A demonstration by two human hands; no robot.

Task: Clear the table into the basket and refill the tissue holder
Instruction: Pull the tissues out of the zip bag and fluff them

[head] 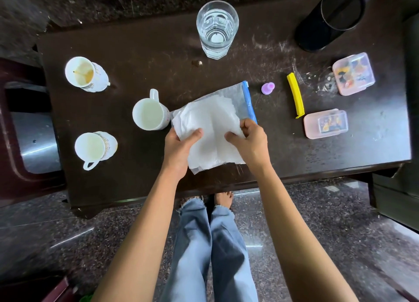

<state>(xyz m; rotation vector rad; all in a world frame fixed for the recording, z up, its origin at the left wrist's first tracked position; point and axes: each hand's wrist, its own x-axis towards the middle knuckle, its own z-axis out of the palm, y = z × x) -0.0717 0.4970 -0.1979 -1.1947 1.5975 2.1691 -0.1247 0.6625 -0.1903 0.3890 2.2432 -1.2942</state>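
Refilling the holder is judged to be the step in hand. A stack of tissues (210,120) is held low over the near middle of the tabletop (158,52), partly above a clear bag (246,95) with a blue zip edge. The grip of the left hand (179,147) is clamped on the stack's left edge, with the thumb on top. The grip of the right hand (249,140) is pinched on the stack's right side. The holder (328,20), a black cylinder, is seen at the far right corner, well apart from the tissues. For the next move, the stack should be lifted free of the bag, carried to the holder and fed in. The cups (85,74) and the glass (216,29) are not yet cleared, and no basket is seen.
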